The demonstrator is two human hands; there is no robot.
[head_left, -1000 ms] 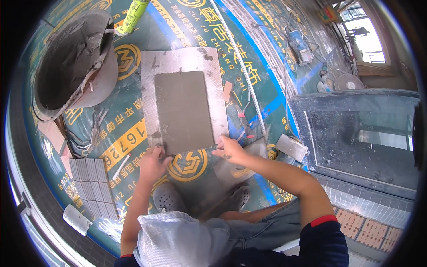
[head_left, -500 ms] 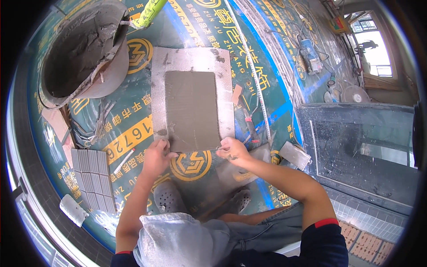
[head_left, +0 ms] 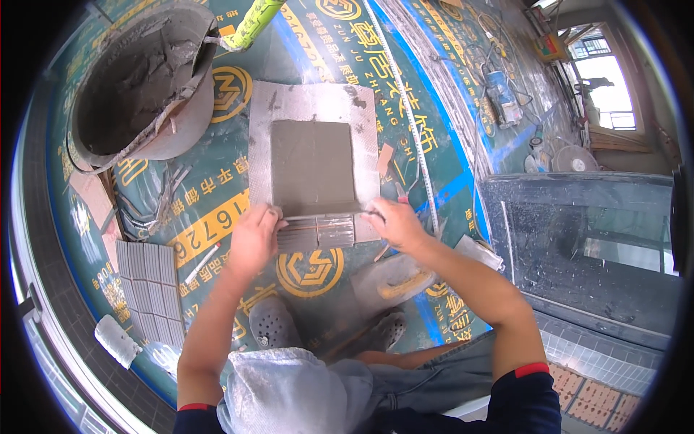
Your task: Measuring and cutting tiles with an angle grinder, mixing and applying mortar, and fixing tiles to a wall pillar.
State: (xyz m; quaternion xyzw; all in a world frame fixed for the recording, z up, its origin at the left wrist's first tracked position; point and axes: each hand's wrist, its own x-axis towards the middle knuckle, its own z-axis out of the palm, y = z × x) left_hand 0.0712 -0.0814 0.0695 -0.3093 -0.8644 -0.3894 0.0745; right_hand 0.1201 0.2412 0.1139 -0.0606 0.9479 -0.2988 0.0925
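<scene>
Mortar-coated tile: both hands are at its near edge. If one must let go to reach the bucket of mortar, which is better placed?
Left. The left hand is on the tile's near-left corner, the bucket's side. The right hand would probably have to cross over the tile.

Both hands grip the near edge of a mortar-coated grey tile (head_left: 312, 168) lying on a grey board (head_left: 262, 145), left hand (head_left: 253, 239) at its left corner, right hand (head_left: 394, 223) at its right, mortar bucket (head_left: 137, 79) beyond
</scene>
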